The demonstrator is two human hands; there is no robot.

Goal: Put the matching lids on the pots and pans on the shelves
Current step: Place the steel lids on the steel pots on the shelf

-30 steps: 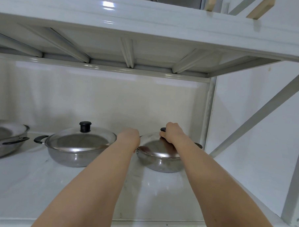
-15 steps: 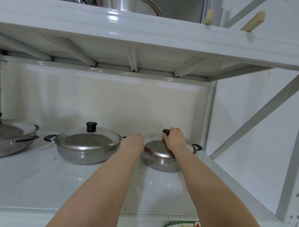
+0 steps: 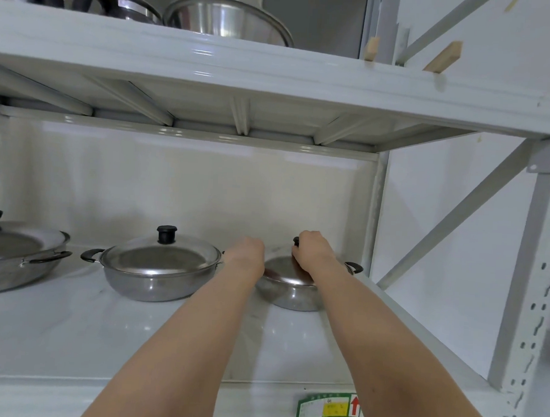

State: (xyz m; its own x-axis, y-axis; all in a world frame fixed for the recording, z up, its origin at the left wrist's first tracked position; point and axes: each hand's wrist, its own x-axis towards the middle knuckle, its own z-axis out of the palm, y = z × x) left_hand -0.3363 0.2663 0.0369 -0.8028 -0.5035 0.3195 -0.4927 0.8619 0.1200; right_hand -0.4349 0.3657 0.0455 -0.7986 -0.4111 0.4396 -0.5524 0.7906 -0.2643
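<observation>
A small steel pot (image 3: pixel 290 295) stands at the right end of the white shelf (image 3: pixel 104 336), with a steel lid (image 3: pixel 283 268) resting on it. My right hand (image 3: pixel 312 252) is closed on the lid's black knob, which it mostly hides. My left hand (image 3: pixel 246 257) is at the pot's left rim, where it covers the left handle; its fingers are hidden. A larger steel pot (image 3: pixel 157 277) with a black-knobbed lid (image 3: pixel 161 255) sits to the left. At the far left is a wide pan (image 3: pixel 16 266) with a lid (image 3: pixel 10 244) on it.
The shelf above (image 3: pixel 273 69) hangs low over the pots and carries a steel bowl (image 3: pixel 228 20) and dark kettles (image 3: pixel 131 8). A diagonal brace (image 3: pixel 456 222) and a perforated upright (image 3: pixel 534 298) bound the right side. A green label (image 3: pixel 328 407) marks the shelf's front edge.
The view has tilted up and pulled back, which brings the upper shelf's cookware and the far-left pan's lid knob into sight. Both hands stay on the small pot and its lid.
</observation>
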